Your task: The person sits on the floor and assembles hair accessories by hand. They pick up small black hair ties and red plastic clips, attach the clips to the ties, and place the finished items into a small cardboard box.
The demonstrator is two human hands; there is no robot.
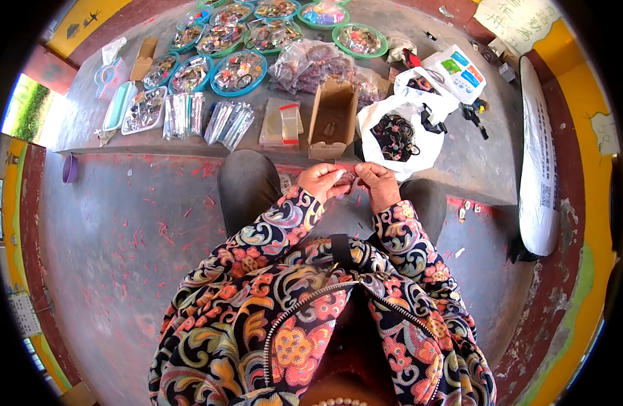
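While someone in a flowered jacket (237, 304) is sitting before a raised grey ledge (491, 154), the left hand (315, 181) and the right hand (379, 183) are meeting near its edge, fingertips together, pinching a small reddish-brown item (348, 181) between them. From where I am standing, it is looking too small to identify. It is hovering just on the near side of an open cardboard box (326, 150). Just right of that box, a white plastic bag (430, 146) is holding dark bands (393, 137); to the box's left, flat clear sleeves (278, 125) are lying stacked.
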